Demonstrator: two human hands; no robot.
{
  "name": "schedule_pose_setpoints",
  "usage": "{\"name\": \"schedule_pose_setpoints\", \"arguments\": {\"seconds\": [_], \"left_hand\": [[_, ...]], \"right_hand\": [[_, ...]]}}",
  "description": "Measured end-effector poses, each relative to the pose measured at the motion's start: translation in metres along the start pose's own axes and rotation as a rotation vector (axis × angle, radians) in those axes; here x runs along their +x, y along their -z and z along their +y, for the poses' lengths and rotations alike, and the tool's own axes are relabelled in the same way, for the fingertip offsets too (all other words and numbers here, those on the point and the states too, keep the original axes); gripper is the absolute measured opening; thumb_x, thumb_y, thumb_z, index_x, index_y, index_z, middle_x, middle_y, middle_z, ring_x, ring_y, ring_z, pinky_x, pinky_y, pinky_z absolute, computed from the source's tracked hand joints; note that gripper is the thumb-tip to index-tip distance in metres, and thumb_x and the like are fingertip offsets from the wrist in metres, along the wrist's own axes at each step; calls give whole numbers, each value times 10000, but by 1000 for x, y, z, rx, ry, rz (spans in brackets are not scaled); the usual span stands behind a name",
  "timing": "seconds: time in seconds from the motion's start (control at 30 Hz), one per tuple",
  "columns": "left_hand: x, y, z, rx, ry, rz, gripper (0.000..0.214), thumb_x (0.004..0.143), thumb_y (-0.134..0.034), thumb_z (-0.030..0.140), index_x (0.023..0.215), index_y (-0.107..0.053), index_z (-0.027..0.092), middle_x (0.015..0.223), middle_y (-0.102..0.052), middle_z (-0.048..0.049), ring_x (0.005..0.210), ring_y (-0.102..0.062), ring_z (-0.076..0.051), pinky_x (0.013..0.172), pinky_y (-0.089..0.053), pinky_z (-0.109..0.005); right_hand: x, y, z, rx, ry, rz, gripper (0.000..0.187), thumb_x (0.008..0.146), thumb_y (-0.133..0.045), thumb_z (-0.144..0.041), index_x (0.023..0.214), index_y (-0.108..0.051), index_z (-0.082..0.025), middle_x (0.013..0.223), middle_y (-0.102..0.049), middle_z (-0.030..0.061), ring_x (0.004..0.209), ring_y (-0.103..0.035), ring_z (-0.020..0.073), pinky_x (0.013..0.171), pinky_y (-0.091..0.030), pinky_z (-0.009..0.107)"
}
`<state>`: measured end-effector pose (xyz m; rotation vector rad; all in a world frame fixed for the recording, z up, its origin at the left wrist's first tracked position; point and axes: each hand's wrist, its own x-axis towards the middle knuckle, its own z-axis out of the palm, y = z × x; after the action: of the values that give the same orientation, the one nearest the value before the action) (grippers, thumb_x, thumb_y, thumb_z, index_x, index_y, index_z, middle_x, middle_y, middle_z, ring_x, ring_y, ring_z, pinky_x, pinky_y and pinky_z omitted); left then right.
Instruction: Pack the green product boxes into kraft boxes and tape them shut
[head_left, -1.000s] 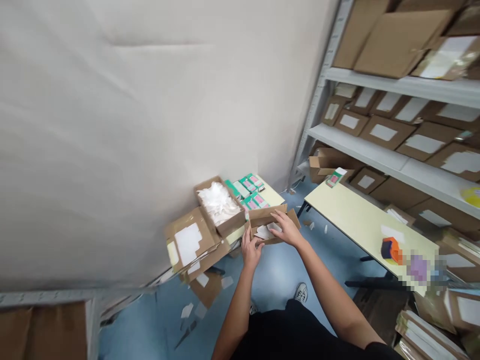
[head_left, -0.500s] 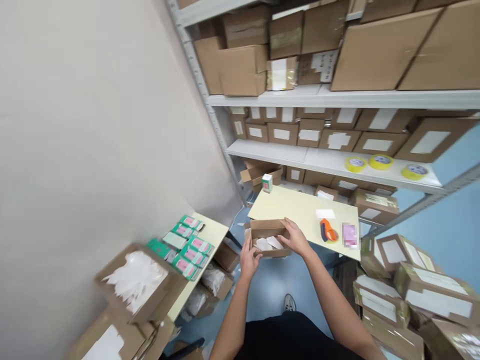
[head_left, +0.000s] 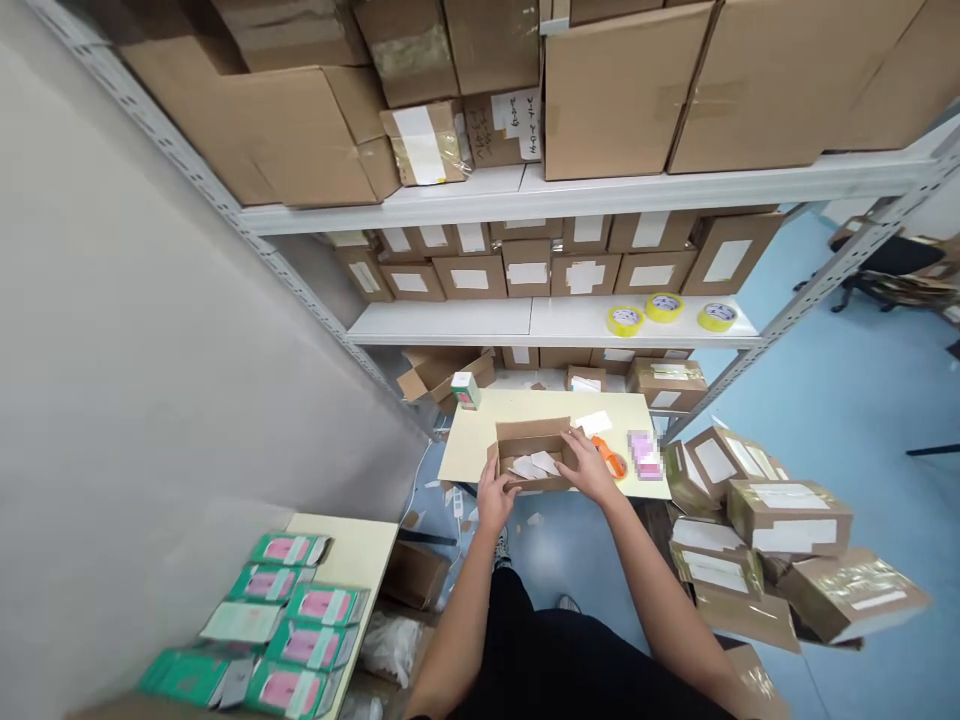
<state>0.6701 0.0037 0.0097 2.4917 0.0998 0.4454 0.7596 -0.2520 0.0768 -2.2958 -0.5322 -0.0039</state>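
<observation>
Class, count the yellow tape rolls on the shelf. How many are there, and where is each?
3, in a row on the white shelf: left roll, middle roll, right roll. Others may be hidden behind boxes.

We count two hands, the left hand point(head_left: 495, 497) and the right hand point(head_left: 591, 466), both on one open cardboard box point(head_left: 531, 452). We see two worktops: the far worktop point(head_left: 472, 450) and the near worktop point(head_left: 352, 550). On the shelf point(head_left: 525, 322) lie three rolls of yellow tape point(head_left: 664, 312). One orange tape dispenser point(head_left: 609, 458) and one white slip point(head_left: 594, 423) sit on the far worktop, with one small green and white carton point(head_left: 466, 389) at its back corner. On the near worktop we make out at least six green and pink packets point(head_left: 285, 620)
</observation>
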Motion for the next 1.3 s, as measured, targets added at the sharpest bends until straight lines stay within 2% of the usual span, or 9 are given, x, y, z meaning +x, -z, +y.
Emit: {"name": "schedule_pose_setpoints", "arguments": {"seconds": [0.37,0.5,0.6,0.67,0.77,0.87,0.97,1.13,1.3], "left_hand": [[134,-52,-97,-218,-29,-173,166,699,-818,82,785,-756,210,1556,-548,-88,1395,-552,-369,1132,-508,-566],[156,-60,-121,-195,-48,-239,169,748,-773,81,879,-788,186,1590,-509,-121,1477,-449,-410,1201,-426,-580],[163,-61,-133,-172,2,-354,201,802,-780,196,1001,-797,213,1595,-506,-111,1489,-434,-401,1180,-446,-575],[170,-56,-141,-168,50,-370,254,881,-730,306,1116,-787,230,1578,-524,-118,1481,-452,-368,1177,-453,-540],[194,-38,-155,-196,103,-248,372,989,-578,361,1301,-721,217,1542,-555,-137,1446,-495,-318,1200,-429,-490],[237,-11,-173,-195,166,-59,462,1017,-521,364,1439,-618,203,1589,-499,-146,1483,-447,-313,1234,-380,-483],[286,18,-193,-172,168,-10,478,1016,-518,356,1464,-594,207,1612,-467,-142,1493,-430,-312,1236,-369,-472],[341,41,-218,-106,235,-118,557,987,-561,358,1527,-539,221,1663,-402,-137,1499,-420,-334,1232,-356,-470],[344,26,-230,-56,423,-416,724,930,-648,486,1585,-452,247,1642,-424,-162,1446,-488,-350,1177,-402,-444]], "right_hand": [[117,-50,-35,-184,-130,0,686,907,-670,-317,1560,-484,-216,1655,-419,163,1529,-407,332,1247,-356,531],[152,-80,-37,-188,-167,21,648,931,-631,-321,1557,-493,-224,1645,-443,144,1518,-431,310,1238,-377,511],[168,-111,-32,-107,-200,17,653,931,-629,-367,1556,-501,-228,1615,-487,140,1496,-466,310,1211,-421,502],[178,-133,-29,-34,-218,25,676,919,-648,-427,1551,-513,-230,1595,-513,141,1488,-476,325,1206,-428,512],[201,-165,-25,86,-242,44,677,910,-652,-497,1532,-541,-253,1573,-546,120,1484,-482,331,1222,-404,532],[232,-195,-22,194,-263,31,667,884,-666,-491,1502,-576,-259,1567,-556,105,1483,-482,322,1248,-367,535],[265,-226,-21,318,-320,21,679,854,-654,-481,1495,-583,-270,1549,-577,93,1463,-503,317,1245,-366,538],[305,-279,-36,545,-441,-30,735,779,-626,-379,1507,-570,-303,1513,-615,73,1397,-569,325,1216,-391,558],[320,-316,-64,800,-361,-131,796,683,-622,-266,1478,-604,-296,1485,-645,55,1428,-550,289,1253,-329,532]]}}
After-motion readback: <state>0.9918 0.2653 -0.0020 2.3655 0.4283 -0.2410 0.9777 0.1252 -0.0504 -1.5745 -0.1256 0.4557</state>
